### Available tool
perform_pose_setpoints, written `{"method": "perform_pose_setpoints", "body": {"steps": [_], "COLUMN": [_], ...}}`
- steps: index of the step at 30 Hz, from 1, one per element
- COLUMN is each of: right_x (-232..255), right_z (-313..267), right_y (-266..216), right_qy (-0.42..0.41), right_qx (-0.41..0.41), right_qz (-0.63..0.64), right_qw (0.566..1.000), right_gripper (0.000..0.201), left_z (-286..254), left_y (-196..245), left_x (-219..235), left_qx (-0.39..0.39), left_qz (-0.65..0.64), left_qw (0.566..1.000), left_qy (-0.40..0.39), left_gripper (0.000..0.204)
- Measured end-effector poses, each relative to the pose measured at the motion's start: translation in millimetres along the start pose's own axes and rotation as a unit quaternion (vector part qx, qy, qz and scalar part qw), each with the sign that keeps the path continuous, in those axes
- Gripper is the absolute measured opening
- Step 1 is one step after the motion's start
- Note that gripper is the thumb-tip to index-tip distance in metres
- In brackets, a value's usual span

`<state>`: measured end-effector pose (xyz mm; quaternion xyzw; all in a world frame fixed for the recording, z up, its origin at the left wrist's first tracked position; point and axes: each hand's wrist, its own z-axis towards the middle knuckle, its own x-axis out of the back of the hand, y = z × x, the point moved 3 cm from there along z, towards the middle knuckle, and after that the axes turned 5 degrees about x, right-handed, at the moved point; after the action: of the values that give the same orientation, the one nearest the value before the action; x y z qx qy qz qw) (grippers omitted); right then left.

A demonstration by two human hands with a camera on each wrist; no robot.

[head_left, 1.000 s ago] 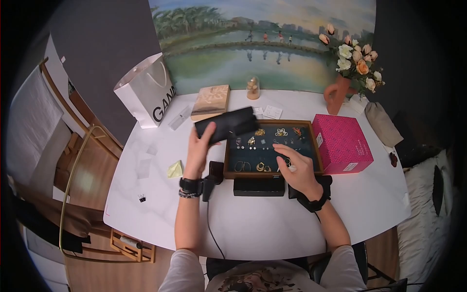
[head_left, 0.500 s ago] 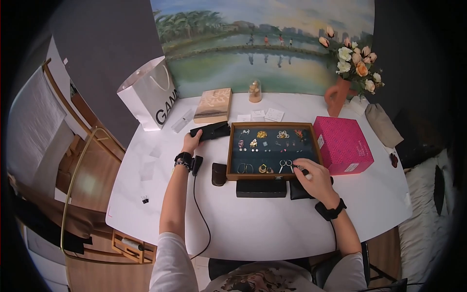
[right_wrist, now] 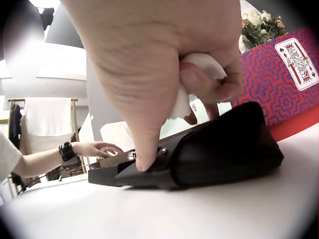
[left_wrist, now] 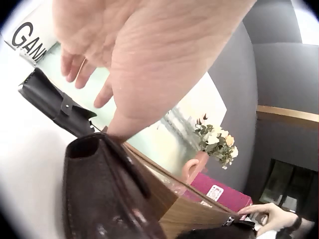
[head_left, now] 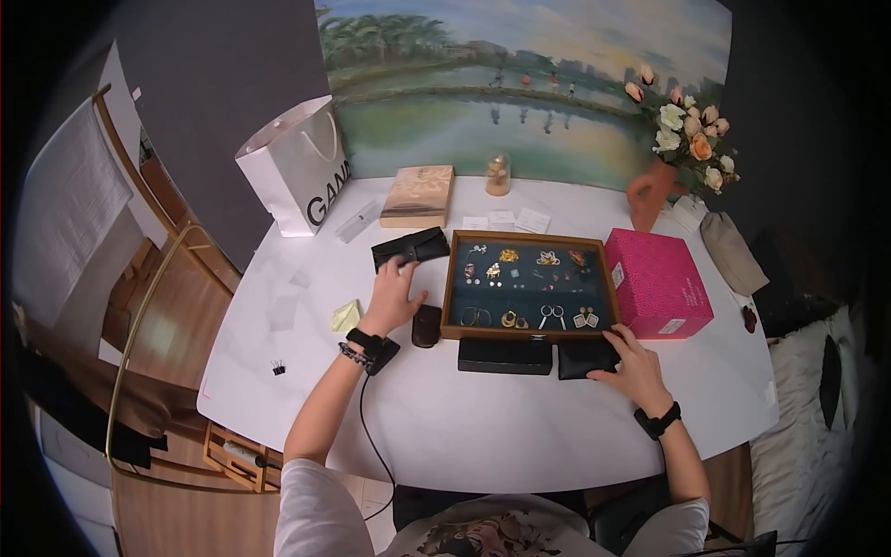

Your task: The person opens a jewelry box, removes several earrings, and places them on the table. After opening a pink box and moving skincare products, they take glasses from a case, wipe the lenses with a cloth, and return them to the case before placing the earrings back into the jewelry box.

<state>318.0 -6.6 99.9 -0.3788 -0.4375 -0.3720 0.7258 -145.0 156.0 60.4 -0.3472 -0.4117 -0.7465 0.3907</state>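
In the head view the left hand is open beside a long black case, and the left wrist view shows a gap between its fingers and the case. Just right of that hand stands a dark brown case. The right hand grips a small black pouch, its thumb on the front face in the right wrist view. Something white shows among its bent fingers. A wooden tray of jewellery and a black box are left of this hand.
The pink box stands right of the tray, with a vase of flowers behind. A white bag, a book and a glass dome are at the back. Yellowish paper and a binder clip lie left.
The left hand has let go of the long black case, which lies behind the brown case, and has moved toward the body. The right hand has moved from the tray's corner to the small pouch.
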Motion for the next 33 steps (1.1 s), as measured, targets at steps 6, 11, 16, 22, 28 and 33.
{"method": "perform_pose_setpoints", "body": {"steps": [6, 11, 16, 22, 28, 33], "right_x": [-15, -7, 4, 10, 3, 57], "right_z": [-16, -21, -16, -10, -1, 58], "right_y": [0, 0, 4, 0, -8, -85], "right_qy": [-0.023, -0.057, -0.108, -0.206, -0.21, -0.23], "right_qx": [0.028, 0.022, 0.008, 0.018, 0.025, -0.042], "right_qz": [-0.015, -0.034, -0.031, -0.024, -0.041, 0.044], "right_qw": [0.999, 0.998, 0.994, 0.978, 0.977, 0.971], "right_gripper": [0.072, 0.069, 0.073, 0.078, 0.08, 0.082], "left_z": [45, 75, 52, -23, -50, -47], "left_y": [-50, -98, -54, 17, 24, -36], "left_x": [-5, -45, -9, 17, 32, 50], "left_qx": [0.193, 0.104, 0.078, -0.051, -0.036, 0.03], "left_qz": [0.119, -0.103, -0.027, -0.131, -0.115, -0.099], "left_qw": [0.968, 0.978, 0.994, 0.981, 0.967, 0.982], "left_qy": [-0.106, -0.151, -0.066, -0.131, -0.224, -0.159], "left_gripper": [0.068, 0.057, 0.06, 0.084, 0.079, 0.074]}}
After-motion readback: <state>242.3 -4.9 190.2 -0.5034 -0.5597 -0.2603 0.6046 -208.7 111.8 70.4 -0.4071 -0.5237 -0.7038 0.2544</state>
